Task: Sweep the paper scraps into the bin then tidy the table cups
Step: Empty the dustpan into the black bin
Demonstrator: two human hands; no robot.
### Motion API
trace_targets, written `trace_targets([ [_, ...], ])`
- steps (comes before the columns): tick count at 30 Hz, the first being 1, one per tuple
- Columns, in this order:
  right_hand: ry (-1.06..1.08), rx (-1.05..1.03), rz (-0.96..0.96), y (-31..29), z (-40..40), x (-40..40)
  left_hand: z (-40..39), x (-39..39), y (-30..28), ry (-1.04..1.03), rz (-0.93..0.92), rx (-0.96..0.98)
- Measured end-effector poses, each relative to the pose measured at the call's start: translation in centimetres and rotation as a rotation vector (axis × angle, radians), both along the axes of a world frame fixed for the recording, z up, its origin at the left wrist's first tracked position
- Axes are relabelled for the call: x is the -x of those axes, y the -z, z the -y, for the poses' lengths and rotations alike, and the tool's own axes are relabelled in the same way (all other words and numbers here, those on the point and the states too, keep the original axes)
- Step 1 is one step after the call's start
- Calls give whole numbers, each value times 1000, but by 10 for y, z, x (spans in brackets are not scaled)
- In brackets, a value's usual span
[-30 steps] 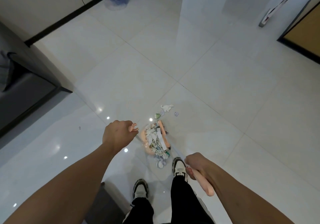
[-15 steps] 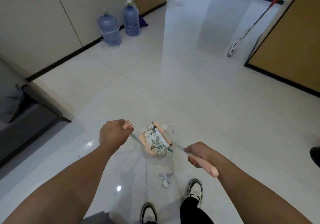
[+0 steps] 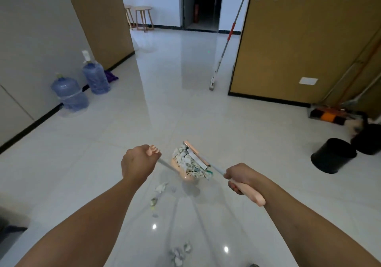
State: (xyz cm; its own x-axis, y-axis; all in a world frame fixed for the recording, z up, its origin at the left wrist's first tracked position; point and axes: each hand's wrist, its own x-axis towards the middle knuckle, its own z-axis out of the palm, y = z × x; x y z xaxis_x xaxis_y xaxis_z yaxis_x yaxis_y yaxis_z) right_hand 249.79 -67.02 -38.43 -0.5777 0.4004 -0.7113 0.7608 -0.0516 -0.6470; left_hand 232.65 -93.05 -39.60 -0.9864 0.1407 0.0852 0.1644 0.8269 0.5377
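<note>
My left hand (image 3: 137, 164) grips the pink top of the dustpan handle (image 3: 153, 150). The peach dustpan (image 3: 186, 166) hangs above the floor between my hands, heaped with paper scraps (image 3: 188, 161). My right hand (image 3: 240, 177) grips the pink broom handle (image 3: 250, 192), and the broom head (image 3: 196, 155) lies against the scraps in the pan. Loose paper scraps lie on the tiles below, some (image 3: 160, 188) under the pan and some (image 3: 179, 252) nearer me. A black bin (image 3: 332, 155) stands on the floor to the right.
A second black bin (image 3: 369, 140) stands behind the first, beside brooms (image 3: 329, 116) leaning on a brown cabinet (image 3: 299, 39). A mop (image 3: 222, 50) leans on the cabinet's corner. Two blue water jugs (image 3: 70, 93) stand by the left wall. Wooden stools (image 3: 142, 17) stand far down the hall.
The view has tilted up from my feet to the hallway and bins. The loaded dustpan and broom have come up off the floor, leaving scraps on the tiles.
</note>
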Motion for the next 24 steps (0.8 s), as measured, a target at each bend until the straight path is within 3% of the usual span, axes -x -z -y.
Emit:
trace_targets([
  [14,322,-6,-62,10,-304,-140,-374,-74,-24,307,-81,26],
  [24,613,-19,-56,5,-457,-224,-599,-114,-40,534,-111,-9],
])
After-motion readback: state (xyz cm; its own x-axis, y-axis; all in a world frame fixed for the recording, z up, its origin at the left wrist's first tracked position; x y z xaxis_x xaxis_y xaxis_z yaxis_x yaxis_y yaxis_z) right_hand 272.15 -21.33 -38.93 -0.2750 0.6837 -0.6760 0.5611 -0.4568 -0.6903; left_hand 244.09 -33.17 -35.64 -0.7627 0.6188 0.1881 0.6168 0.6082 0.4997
